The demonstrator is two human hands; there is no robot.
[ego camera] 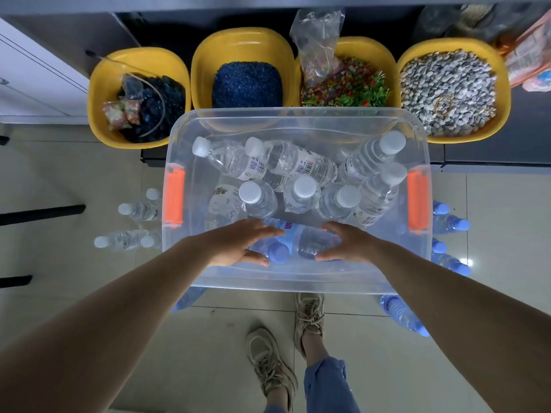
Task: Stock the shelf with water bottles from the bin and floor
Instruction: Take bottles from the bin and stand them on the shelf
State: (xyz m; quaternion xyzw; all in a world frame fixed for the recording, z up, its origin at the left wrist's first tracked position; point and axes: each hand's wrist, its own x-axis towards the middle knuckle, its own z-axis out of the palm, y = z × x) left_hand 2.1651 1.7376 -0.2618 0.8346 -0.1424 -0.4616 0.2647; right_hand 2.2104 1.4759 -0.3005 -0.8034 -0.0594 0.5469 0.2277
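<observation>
A clear plastic bin (298, 281) with orange handles stands on the floor in front of me. It holds several white-capped water bottles (301, 190), some upright and some lying down. Blue-capped bottles (278, 251) lie at its near wall. My left hand (235, 244) reaches into the bin with straight fingers over the blue cap and the thumb below it. My right hand (347, 244) is spread over the other end of a lying blue-labelled bottle (310, 242), fingers slightly bent. More white-capped bottles (131, 239) stand on the floor left of the bin. Blue-capped ones (450, 225) are on the right.
Four yellow tubs (244, 40) of stones, gravel and plastic plants sit on a low dark shelf behind the bin. A blue-capped bottle (402, 315) lies on the floor by my right arm. My feet (308, 320) stand on pale tiles just behind the bin.
</observation>
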